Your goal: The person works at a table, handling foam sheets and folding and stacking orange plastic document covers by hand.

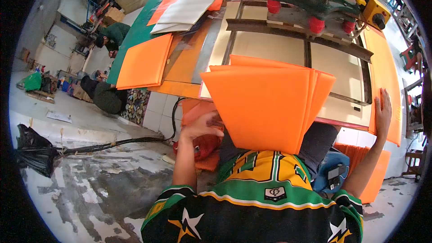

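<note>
A stack of orange folded sheets [256,103] leans upright between my lap and the front edge of the machine bed. My left hand [202,126] is just left of the stack, fingers curved and apart, with nothing seen in it. Whether its fingertips touch the stack I cannot tell. My right hand [383,110] lies with straight fingers against an orange sheet [389,81] along the machine's right side. Pale panels [337,63] set in a dark metal frame [307,54] lie in front of me.
Orange sheets [145,60] and white sheets [189,11] lie on the left of the work surface. A press head with red knobs [316,24] overhangs the back. More orange sheets [375,175] stand low at right. Another person [112,36] is at the far left.
</note>
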`<control>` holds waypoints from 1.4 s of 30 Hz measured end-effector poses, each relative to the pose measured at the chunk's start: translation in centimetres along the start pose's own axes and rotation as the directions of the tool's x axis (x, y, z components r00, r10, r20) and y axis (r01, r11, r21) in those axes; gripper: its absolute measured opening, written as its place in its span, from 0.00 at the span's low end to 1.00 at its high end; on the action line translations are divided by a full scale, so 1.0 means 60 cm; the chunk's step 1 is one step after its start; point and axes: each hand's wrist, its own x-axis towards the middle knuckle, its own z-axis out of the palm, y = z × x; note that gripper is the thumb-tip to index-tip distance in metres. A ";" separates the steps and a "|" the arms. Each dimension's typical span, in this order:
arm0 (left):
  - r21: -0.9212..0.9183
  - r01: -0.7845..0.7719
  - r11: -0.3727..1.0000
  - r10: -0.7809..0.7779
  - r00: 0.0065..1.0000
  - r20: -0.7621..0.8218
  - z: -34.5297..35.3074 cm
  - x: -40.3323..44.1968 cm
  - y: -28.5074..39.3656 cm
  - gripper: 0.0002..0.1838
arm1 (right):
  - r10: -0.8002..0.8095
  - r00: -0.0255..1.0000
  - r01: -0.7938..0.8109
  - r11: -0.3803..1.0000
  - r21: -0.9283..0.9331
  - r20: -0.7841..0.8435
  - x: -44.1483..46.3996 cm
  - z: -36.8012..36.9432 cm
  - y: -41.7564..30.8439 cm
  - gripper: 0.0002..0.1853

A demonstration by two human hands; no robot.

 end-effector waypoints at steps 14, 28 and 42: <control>0.237 -0.285 0.929 0.204 -0.141 -0.969 -0.313 -0.036 0.057 0.33 | -0.021 1.000 0.021 0.999 -0.033 -0.009 0.002 0.009 0.011 0.25; 0.253 -0.331 0.909 0.250 -0.051 -0.967 -0.341 -0.056 0.039 0.45 | 0.005 1.000 -0.006 1.000 -0.031 -0.013 -0.002 0.005 0.005 0.25; -0.122 -0.557 0.821 0.011 0.229 -0.973 -0.301 -0.185 -0.027 0.14 | -0.022 1.000 0.021 0.999 -0.035 -0.012 0.003 0.015 0.025 0.26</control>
